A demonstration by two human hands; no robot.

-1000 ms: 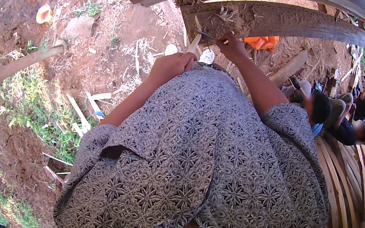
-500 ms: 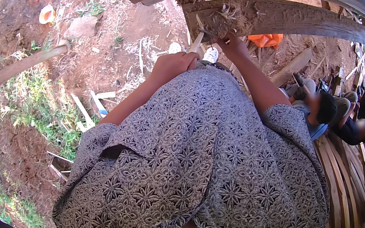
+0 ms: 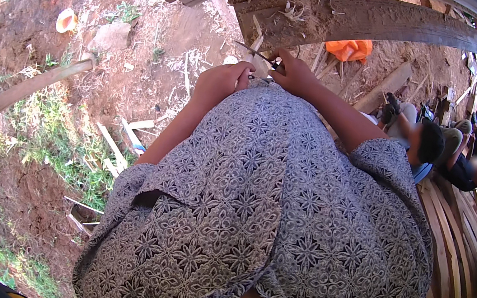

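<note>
Near my waist, my left hand [image 3: 219,84] is closed around the near end of a pale strip of wood [image 3: 257,43], which points away from me toward a plank [image 3: 392,22]. Just to its right, my right hand [image 3: 293,74] grips a knife [image 3: 249,49] by its dark handle. The thin blade points left and lies across the strip, a little beyond my left fingers. My fingers hide the near end of the strip and part of the handle.
Wood shavings [image 3: 293,11] lie on the plank ahead. An orange plastic bag [image 3: 348,49] lies beyond my right hand. People [image 3: 429,143] sit at the right, above long wooden slats [image 3: 455,248]. A curved wooden pole [image 3: 19,100] and a stone [image 3: 112,36] are at the left.
My right hand has drawn the knife back toward my body, close to my left hand, and the blade shows more plainly. My left hand has shifted slightly left, still holding the strip.
</note>
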